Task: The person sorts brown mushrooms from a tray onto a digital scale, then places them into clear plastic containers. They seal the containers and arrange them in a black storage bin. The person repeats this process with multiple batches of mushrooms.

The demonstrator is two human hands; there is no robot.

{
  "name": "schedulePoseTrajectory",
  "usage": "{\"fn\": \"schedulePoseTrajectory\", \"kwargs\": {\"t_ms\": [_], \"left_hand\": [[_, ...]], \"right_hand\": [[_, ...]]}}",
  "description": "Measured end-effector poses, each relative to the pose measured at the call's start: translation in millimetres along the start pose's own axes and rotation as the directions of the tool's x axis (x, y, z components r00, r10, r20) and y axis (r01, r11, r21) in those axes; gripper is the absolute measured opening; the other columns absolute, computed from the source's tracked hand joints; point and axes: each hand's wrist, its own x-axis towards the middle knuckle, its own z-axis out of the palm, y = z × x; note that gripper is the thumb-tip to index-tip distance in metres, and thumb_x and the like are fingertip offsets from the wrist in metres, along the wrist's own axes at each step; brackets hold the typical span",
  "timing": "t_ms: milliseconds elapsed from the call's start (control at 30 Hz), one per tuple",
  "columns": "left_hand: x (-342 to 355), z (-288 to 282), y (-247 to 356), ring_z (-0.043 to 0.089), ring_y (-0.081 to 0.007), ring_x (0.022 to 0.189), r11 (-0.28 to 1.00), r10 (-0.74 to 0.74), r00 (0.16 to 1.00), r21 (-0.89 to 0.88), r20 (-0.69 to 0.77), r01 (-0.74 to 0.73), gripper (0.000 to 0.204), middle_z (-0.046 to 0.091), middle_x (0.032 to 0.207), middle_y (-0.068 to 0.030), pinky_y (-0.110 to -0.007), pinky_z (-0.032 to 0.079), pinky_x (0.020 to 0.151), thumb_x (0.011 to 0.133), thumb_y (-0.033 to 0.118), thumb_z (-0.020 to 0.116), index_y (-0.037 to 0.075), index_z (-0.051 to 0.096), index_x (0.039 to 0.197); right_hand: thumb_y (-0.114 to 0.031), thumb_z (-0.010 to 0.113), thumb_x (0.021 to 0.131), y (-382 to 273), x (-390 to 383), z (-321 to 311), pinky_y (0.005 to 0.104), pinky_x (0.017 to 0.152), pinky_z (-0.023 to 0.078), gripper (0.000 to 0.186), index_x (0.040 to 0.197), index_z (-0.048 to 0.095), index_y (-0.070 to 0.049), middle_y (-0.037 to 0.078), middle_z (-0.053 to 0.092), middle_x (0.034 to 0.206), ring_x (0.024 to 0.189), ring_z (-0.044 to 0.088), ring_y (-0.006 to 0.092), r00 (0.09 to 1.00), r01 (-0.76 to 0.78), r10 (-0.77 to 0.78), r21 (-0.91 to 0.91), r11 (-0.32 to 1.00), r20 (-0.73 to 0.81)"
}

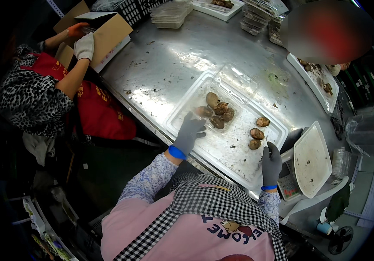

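My left hand, in a grey glove with a blue wristband, has its fingers apart beside the near left side of a clear plastic clamshell box. Whether the fingertips touch the box, I cannot tell. Several brown tubers, like small taro, lie in it, and its clear lid is folded back. The box rests in a white tray. Over the tray's right edge is my right hand, also grey-gloved, thumb and fingers apart and no object visible in it. Three loose tubers lie in the tray near it.
A scale with a white pan stands right of the tray. Stacked clear boxes and another white tray are at the far side. Co-workers are at left, with a cardboard box, and at far right, near a tray.
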Motion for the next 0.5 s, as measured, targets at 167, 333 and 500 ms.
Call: {"fn": "schedulePoseTrajectory", "kwargs": {"t_ms": [167, 333, 500], "left_hand": [[-5.1, 2.5, 33.4, 0.051, -0.0289, 0.122, 0.568, 0.577, 0.815, 0.740, -0.046, -0.361, 0.074, 0.041, 0.145, -0.0155, -0.039, 0.049, 0.097, 0.090, 0.014, 0.067, 0.006, 0.030, 0.153], [57.2, -7.4, 27.3, 0.054, -0.0332, 0.121, 0.137, 0.707, 0.654, 0.856, 0.268, -0.499, 0.060, 0.053, 0.134, -0.0213, -0.040, 0.047, 0.100, 0.087, 0.016, 0.069, 0.002, 0.048, 0.141], [46.1, 3.4, 1.4, 0.059, -0.0324, 0.109, 0.131, 0.675, 0.700, 0.895, 0.235, -0.426, 0.050, 0.059, 0.120, -0.0165, -0.040, 0.048, 0.094, 0.091, 0.021, 0.068, 0.004, 0.054, 0.135]], "right_hand": [[-0.033, 0.068, 0.091, -31.0, 30.6, -14.4, 0.0418, 0.088, 0.053, 0.069, 0.147, 0.039, -0.006, 0.023, 0.052, 0.137, 0.107, 0.064, 0.0360, 0.980, -0.172, 0.184, -0.141, 0.975, 0.077], [-0.039, 0.074, 0.083, -39.7, 58.6, 40.7, 0.0466, 0.088, 0.052, 0.082, 0.150, 0.036, -0.009, 0.026, 0.046, 0.137, 0.108, 0.059, 0.0402, 0.998, 0.050, -0.036, -0.317, 0.947, 0.050], [-0.028, 0.074, 0.081, -31.7, 64.9, 66.3, 0.0480, 0.084, 0.052, 0.061, 0.136, 0.052, -0.015, 0.020, 0.050, 0.122, 0.100, 0.059, 0.0390, 0.987, 0.153, -0.131, -0.319, 0.935, 0.090]]}}
